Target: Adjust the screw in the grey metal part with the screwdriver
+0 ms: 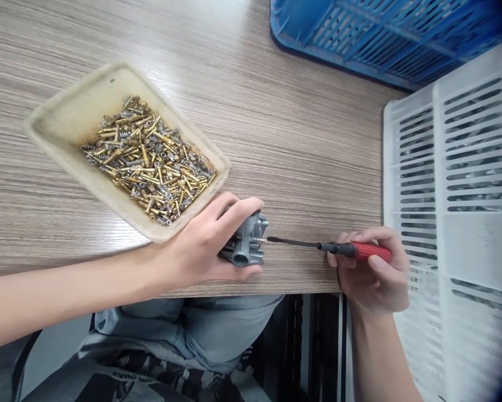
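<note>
**Q:** What lies nearest the viewer?
**A:** The person's denim-clad lap (234, 326), below the edge of a wood-grained table (318, 139).

**Q:** What occupies the table's near edge?
**A:** The left hand (211, 237), wrapped around a grey metal casting (243, 240), with the thumb along its near side and the fingers over its far side. A small brass screw (259, 241) projects from the casting's right-hand face.

**Q:** And the right hand (372, 273)?
**A:** It grips a screwdriver (336, 248) by the red handle. The dark shaft points left, its tip at the screw's head; whether the two touch cannot be told.

**Q:** What stands farther out?
**A:** Just beyond the left wrist, a cream tray (68, 114) contains a heap of brass screws and coil springs (150, 159). To the right stands a slatted white crate (477, 245), grey pieces showing through its slots. Farthest, at upper right, a blue crate (334, 60) adjoins it.
</note>
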{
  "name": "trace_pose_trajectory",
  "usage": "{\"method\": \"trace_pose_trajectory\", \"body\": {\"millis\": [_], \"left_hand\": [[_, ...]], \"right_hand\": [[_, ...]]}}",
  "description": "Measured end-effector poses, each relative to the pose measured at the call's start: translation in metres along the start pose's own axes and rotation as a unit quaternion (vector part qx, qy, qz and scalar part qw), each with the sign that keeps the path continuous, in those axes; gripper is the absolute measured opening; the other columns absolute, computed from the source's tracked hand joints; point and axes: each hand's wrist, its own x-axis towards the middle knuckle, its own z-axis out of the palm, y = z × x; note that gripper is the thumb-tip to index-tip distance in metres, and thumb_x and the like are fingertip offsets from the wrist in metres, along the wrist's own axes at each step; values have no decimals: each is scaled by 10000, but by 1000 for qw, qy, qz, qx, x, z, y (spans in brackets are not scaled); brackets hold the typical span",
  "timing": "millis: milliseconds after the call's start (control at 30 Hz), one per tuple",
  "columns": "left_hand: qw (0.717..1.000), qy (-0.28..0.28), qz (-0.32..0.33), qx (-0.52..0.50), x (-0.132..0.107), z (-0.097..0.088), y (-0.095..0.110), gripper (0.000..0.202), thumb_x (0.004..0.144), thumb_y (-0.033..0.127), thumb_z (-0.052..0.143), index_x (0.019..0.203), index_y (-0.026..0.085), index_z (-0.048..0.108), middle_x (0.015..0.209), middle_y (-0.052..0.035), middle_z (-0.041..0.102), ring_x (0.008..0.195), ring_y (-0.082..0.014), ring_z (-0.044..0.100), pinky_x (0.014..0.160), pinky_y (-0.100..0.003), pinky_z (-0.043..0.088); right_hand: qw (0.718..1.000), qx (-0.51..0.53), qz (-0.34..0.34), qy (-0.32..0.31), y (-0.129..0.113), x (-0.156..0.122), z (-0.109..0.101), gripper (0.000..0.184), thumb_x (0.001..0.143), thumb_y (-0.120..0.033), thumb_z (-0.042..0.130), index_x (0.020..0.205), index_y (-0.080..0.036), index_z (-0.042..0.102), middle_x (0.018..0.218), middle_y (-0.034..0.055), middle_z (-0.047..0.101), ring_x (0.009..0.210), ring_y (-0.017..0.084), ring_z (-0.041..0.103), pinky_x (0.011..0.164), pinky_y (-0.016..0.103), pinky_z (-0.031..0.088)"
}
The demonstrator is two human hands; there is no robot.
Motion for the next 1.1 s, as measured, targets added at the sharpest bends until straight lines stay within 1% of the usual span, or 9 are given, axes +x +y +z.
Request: {"method": "trace_pose_trajectory", "body": {"millis": [167, 333, 533, 767, 900, 967, 1100], "left_hand": [[1000, -3, -13, 4, 0, -2, 2, 698, 815, 312, 809, 1411, 235, 454, 1203, -67, 606, 1106, -232, 625, 967, -361, 525], [1000, -16, -19, 8, 0, -4, 4, 700, 816, 302, 801, 1411, 244, 437, 1232, -70, 604, 1153, -243, 612, 1007, -381, 517], [1000, -12, -10, 8, -1, -3, 3, 695, 813, 269, 798, 1409, 242, 441, 1235, -74, 596, 1146, -239, 607, 994, -376, 524], [1000, -3, -13, 11, -1, -2, 3, 703, 796, 284, 813, 1400, 246, 456, 1220, -71, 591, 1118, -239, 604, 996, -395, 523], [1000, -2, -8, 13, -1, -2, 3, 696, 796, 292, 815, 1392, 237, 460, 1200, -72, 589, 1105, -237, 601, 977, -390, 526], [1000, 4, -5, 12, -2, -2, 2, 705, 789, 288, 820, 1392, 234, 458, 1192, -72, 589, 1102, -240, 599, 969, -394, 526], [1000, 7, -6, 13, -2, -2, 2, 717, 780, 281, 828, 1391, 244, 454, 1197, -68, 586, 1104, -242, 594, 976, -403, 522]], "right_hand": [[1000, -8, 4, -5, -2, 1, 2, 200, 789, -413, 823, 883, -263, 728, 549, -25, 510, 500, 171, 464, 430, 300, 425], [1000, -4, 6, -2, -3, 2, 4, 207, 776, -419, 840, 864, -265, 732, 539, -23, 515, 494, 175, 466, 411, 300, 410], [1000, -7, 0, -14, -1, 2, 0, 207, 786, -418, 831, 879, -265, 726, 562, -20, 531, 504, 174, 483, 416, 300, 415], [1000, -22, -11, -16, 0, 2, 0, 209, 775, -421, 832, 884, -284, 719, 632, -8, 582, 530, 179, 512, 429, 307, 423], [1000, -12, -5, -22, 0, 2, -1, 199, 780, -393, 838, 887, -268, 725, 653, -9, 601, 526, 169, 537, 439, 303, 432], [1000, -11, 5, -24, 0, 2, -2, 193, 794, -390, 827, 883, -251, 726, 642, -14, 596, 499, 155, 526, 430, 297, 427], [999, -11, 14, -39, 1, 2, -5, 181, 830, -391, 797, 884, -232, 727, 556, -38, 525, 444, 137, 473, 409, 283, 404]]}}
